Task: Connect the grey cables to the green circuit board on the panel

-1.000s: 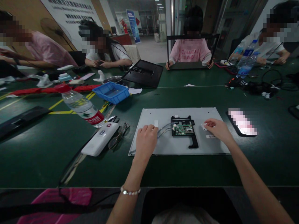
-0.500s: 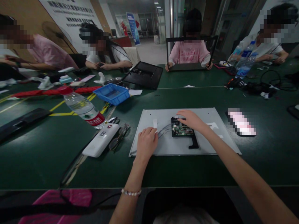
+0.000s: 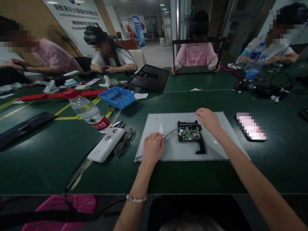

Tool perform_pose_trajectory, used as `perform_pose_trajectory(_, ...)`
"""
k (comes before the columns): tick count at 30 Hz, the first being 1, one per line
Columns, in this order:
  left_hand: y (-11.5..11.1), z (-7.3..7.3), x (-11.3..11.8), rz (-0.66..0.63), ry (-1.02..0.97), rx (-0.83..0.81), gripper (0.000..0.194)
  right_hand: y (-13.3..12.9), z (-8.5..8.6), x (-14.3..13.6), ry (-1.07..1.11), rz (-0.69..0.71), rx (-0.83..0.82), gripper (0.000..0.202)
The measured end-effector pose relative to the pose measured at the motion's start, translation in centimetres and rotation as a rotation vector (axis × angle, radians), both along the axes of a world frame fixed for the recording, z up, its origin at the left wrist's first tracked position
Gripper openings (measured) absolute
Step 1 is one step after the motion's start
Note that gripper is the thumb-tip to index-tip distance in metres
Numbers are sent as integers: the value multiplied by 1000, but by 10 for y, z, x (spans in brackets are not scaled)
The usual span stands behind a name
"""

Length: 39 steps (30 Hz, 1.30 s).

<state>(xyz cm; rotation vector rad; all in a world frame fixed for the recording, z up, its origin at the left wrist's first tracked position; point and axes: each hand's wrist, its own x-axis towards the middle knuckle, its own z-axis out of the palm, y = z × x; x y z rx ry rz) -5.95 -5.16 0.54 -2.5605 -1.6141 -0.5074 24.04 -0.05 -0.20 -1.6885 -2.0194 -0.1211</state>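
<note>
A grey-white flat panel point(image 3: 173, 153) lies on the table before me. On its middle sits a green circuit board point(image 3: 187, 135) in a black bracket point(image 3: 202, 147), with grey cables point(image 3: 171, 134) running left from it. My left hand point(image 3: 153, 148) rests on the panel's left part, fingers curled down beside a white tape strip point(image 3: 161, 127) and the cable ends. What lies under its fingertips is hidden. My right hand point(image 3: 209, 120) hovers over or touches the panel just right of the bracket's upper corner, fingers loosely bent and holding nothing I can see.
Left of the panel lie glasses point(image 3: 125, 142), a white power bank point(image 3: 106, 145) and a tilted water bottle point(image 3: 90, 113). Behind are a blue tray point(image 3: 117, 98) and a black cover point(image 3: 150, 78). A phone point(image 3: 251, 126) lies to the right. Several people sit around the table.
My right hand has moved off the black bracket to the right and slightly away from me, uncovering its upper edge. My left hand stays by the tape strip. The view has shifted slightly.
</note>
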Motion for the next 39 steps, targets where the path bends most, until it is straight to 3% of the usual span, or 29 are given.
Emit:
perform_pose_trajectory(4, -7, 9, 4, 9, -11, 15, 19, -12, -13, 32, -74, -98, -58, 25)
perform_pose_trajectory(8, -17, 40, 17, -60, -109, 20, 18, -15, -33, 46, 61, -76, -118, 27)
perform_pose_trajectory(11, -7, 65, 32, -168, -278, 15, 21, -15, -38, 47, 161, -73, -66, 30)
perform_pose_trajectory(13, 10, 70, 44, -227, -402, 10, 22, -14, -39, 46, 204, -77, -25, 31)
perform_pose_trajectory(15, 31, 65, 57, -253, -493, -43, 27, -14, -42, 44, 238, -81, 5, 31)
perform_pose_trajectory(19, 63, 32, 76, -326, -483, -184, 46, -12, -52, 43, 297, -91, 29, 34)
perform_pose_trajectory(24, 66, 3, 68, -499, -328, -374, 75, -9, -60, 43, 299, -81, 22, 37)
perform_pose_trajectory(32, 69, -3, 45, -590, -401, -527, 94, -10, -59, 42, 277, -76, 6, 41)
perform_pose_trajectory(39, 71, -4, 44, -602, -425, -597, 95, -9, -61, 45, 288, -65, 15, 42)
